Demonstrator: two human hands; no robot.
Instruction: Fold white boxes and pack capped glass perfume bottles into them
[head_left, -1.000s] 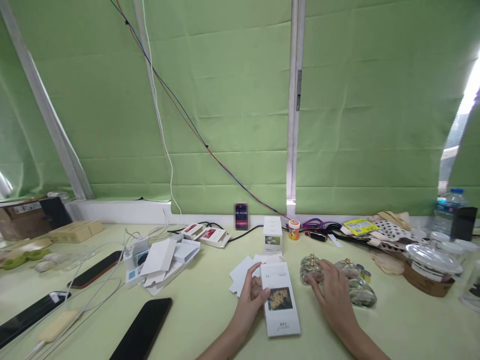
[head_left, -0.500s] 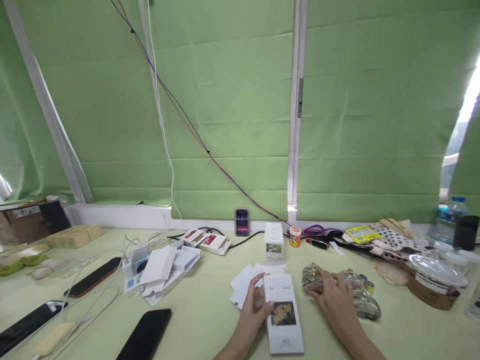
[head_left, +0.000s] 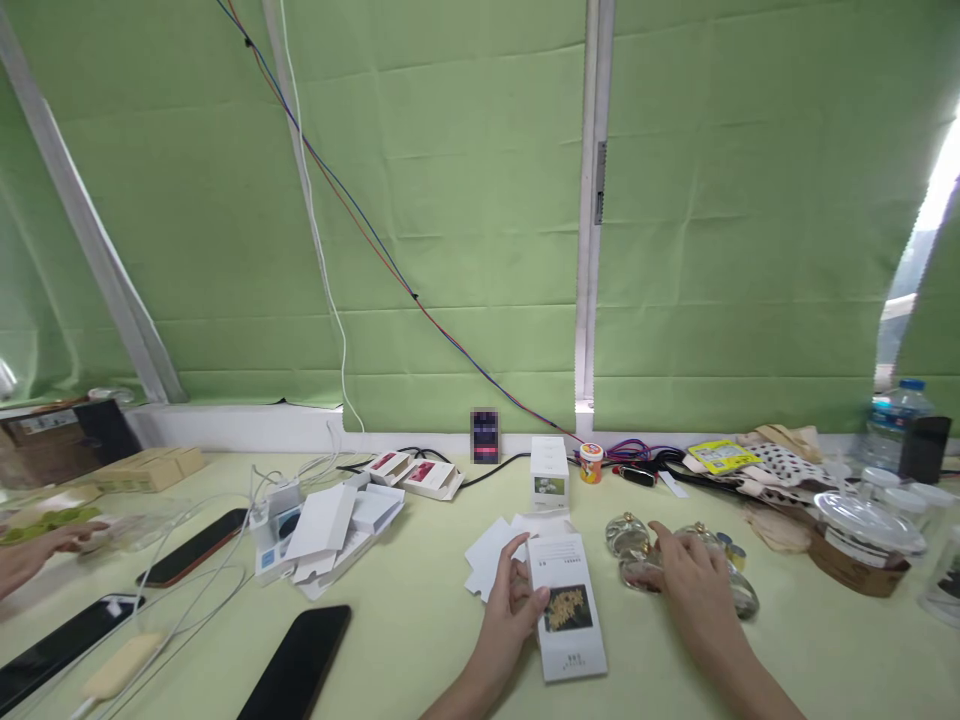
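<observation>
A white box [head_left: 571,655] with a picture of yellowish pieces lies flat on the pale table, its left side gripped between the thumb and fingers of my left hand [head_left: 510,610]. White paper flaps [head_left: 487,550] lie behind that hand. My right hand [head_left: 694,580] reaches over several clear, rounded pouches [head_left: 628,536] with gold-coloured clasps; its fingers are bent down onto them, and what they grip, if anything, is hidden. Another white box [head_left: 550,470] stands upright behind the first.
Phones [head_left: 296,660], cables and opened white cartons [head_left: 326,530] lie to the left. Another person's hand [head_left: 67,540] is at the far left. An orange tub [head_left: 591,463] stands at the back; a lidded bowl [head_left: 862,560] and cloths are at the right.
My right hand has shifted right over the pouches, uncovering more of the left one. The other person's hand has come into view at the far left. My left hand still holds the box.
</observation>
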